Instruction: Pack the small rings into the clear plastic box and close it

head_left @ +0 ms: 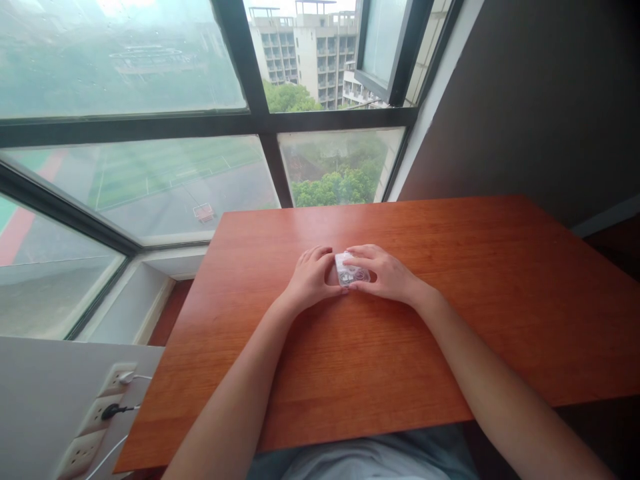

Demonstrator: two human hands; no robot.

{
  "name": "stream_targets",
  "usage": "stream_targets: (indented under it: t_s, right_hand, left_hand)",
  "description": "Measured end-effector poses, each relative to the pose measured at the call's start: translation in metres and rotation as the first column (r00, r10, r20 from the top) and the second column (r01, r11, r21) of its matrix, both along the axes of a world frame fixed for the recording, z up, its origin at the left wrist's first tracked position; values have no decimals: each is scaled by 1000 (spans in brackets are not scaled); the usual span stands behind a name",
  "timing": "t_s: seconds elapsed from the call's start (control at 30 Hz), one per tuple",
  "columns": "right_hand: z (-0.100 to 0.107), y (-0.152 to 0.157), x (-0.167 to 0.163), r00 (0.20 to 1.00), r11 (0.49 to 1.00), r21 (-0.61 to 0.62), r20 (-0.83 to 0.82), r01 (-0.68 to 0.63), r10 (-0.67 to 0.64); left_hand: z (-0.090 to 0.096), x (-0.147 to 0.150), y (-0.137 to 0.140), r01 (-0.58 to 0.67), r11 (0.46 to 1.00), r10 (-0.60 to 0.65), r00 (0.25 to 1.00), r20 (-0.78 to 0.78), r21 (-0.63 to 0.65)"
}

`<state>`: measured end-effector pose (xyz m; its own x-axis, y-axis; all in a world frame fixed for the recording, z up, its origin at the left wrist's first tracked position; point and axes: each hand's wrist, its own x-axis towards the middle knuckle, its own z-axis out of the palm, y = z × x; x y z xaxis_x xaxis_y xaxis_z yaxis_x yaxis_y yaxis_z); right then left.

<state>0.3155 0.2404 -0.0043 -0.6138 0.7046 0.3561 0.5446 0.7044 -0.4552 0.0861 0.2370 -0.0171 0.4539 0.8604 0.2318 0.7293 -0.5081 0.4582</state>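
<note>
A small clear-and-white box-like packet [345,272] rests at the middle of the wooden table, with rounded, coil-like shapes showing in it. What it contains is too small to make out. My right hand [383,272] curls over its right side, fingers on top and thumb at the near edge. From the left, my left hand [313,277] curves around the other end, its thumb reaching the near corner and its fingertips by the far left corner. The two thumbs almost meet in front of the packet. Parts of it are hidden under my right fingers.
The reddish-brown table [380,363] runs up to dark-framed windows [330,120]. One pane [383,47] is swung outward. A grey wall [530,100] stands at the right. Wall sockets [95,413] with plugs and cables are low at the left, beside the table's edge.
</note>
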Motion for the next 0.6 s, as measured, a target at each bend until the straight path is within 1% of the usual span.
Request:
stream_targets:
  t_s: [0.3, 0.47, 0.6]
  right_hand:
    - [2, -2, 1, 999, 997, -75, -29, 32, -34]
    - [4, -2, 4, 999, 993, -110, -27, 35, -38]
    - [5, -1, 6, 998, 989, -145, -60, 21, -30]
  left_hand:
    - [-1, 0, 0, -1, 1000, 1, 1000, 4, 3]
    - [-1, 0, -1, 2, 1000, -2, 1000, -3, 6]
    - [-1, 0, 0, 10, 1000, -10, 1000, -4, 7]
